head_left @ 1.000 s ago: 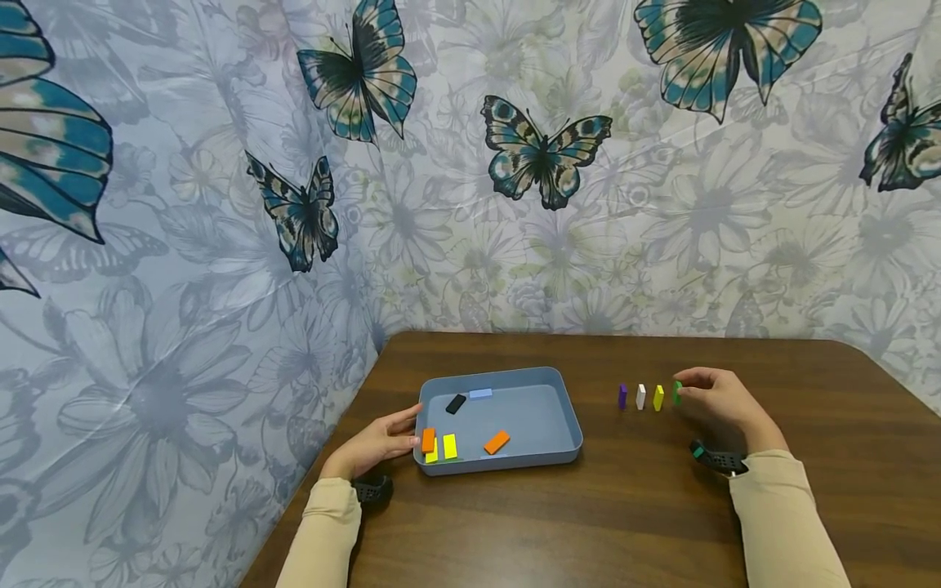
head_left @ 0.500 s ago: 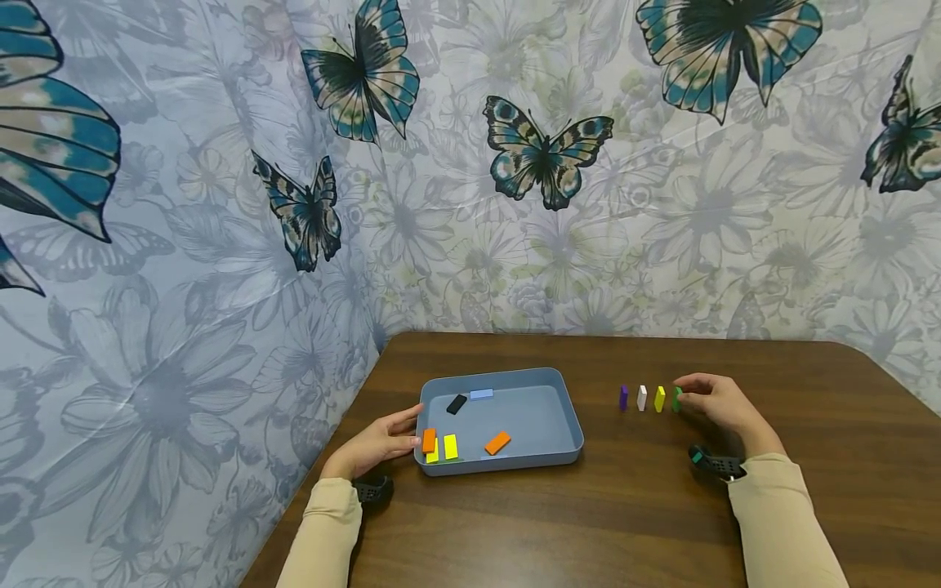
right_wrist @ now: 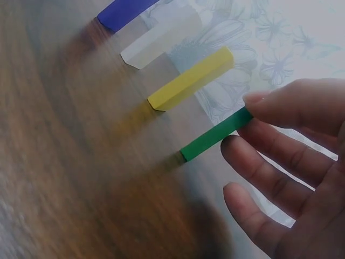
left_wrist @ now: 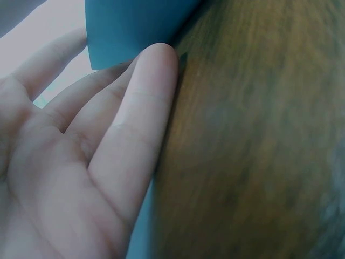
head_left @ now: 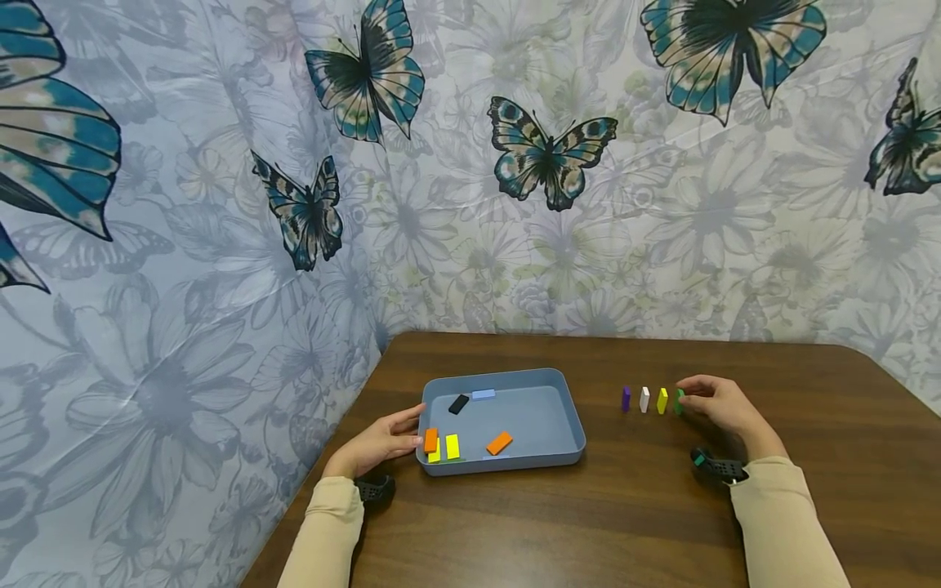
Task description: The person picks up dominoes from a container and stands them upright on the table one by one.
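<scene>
My right hand (head_left: pixel 724 407) pinches the upper end of a green domino-like block (right_wrist: pixel 216 134) between thumb and finger. The block stands upright on the table, at the right end of a row. Beside it stand a yellow block (head_left: pixel 662 400), a white block (head_left: pixel 644 399) and a purple block (head_left: pixel 626 398), with gaps between them. At the left, my left hand (head_left: pixel 378 443) rests against the side of a blue-grey tray (head_left: pixel 576 425), its fingers mostly straight. The left wrist view shows the thumb (left_wrist: pixel 141 108) by the tray's outer wall.
Inside the tray lie orange blocks (head_left: pixel 500 443), yellow blocks (head_left: pixel 452 447), a black block (head_left: pixel 459 404) and a light blue block (head_left: pixel 483 394). The brown wooden table (head_left: pixel 588 523) ends at a wall covered with a butterfly-patterned cloth (head_left: pixel 456 245).
Both hands keep their places, the right on the green block and the left at the tray. The whole head view has shifted very slightly.
</scene>
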`<state>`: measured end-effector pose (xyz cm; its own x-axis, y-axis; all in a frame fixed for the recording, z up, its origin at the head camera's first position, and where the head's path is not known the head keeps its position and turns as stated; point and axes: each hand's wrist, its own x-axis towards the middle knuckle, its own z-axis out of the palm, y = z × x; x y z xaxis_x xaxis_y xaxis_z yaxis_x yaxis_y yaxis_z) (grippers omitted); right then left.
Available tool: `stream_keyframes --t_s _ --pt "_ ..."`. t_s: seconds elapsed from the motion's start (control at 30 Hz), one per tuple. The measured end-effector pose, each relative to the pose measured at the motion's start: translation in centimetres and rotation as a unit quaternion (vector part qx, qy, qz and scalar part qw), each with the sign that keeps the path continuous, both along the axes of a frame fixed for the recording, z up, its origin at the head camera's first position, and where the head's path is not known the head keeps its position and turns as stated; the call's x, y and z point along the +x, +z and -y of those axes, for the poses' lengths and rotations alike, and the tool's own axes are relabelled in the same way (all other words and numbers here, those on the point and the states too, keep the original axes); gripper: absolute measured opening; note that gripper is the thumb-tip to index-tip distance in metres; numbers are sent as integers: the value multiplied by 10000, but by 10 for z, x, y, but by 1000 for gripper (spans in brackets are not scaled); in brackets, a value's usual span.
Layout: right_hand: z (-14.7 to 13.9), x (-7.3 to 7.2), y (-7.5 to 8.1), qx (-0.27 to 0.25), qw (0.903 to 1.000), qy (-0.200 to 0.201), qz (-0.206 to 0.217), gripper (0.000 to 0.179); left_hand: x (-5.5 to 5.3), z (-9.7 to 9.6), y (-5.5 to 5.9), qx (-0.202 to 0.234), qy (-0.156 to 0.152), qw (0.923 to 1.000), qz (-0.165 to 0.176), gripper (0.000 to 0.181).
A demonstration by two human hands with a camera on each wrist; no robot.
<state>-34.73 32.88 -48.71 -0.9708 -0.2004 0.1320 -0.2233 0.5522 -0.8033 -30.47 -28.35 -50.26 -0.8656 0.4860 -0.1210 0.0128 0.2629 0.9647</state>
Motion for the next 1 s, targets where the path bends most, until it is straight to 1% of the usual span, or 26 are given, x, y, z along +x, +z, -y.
stream_keyframes --t_s 0.17,0.27,0.37,0.47,0.6,0.73,1.0 --pt "-4 -4 -1 -173 9998 76 23 42 -2 -4 -1 38 57 10000 53 80" --pt "-6 -5 0 -163 9998 103 7 43 -2 -6 -1 45 92 9999 68 80" --pt "-7 -7 3 -21 10000 67 -53 42 -2 -8 -2 35 100 9999 52 80" --pt "-9 -8 7 236 9995 44 -183 40 -1 -9 -2 34 110 9999 70 81" --pt "-10 -7 14 499 9980 -22 -394 38 0 -11 -1 27 120 9999 41 81" --pt "-5 -1 24 648 9965 -127 -519 38 1 -10 -1 7 91 10000 39 80" --pt "8 7 44 654 9955 -181 -663 38 3 -6 -1 0 81 10000 17 77"
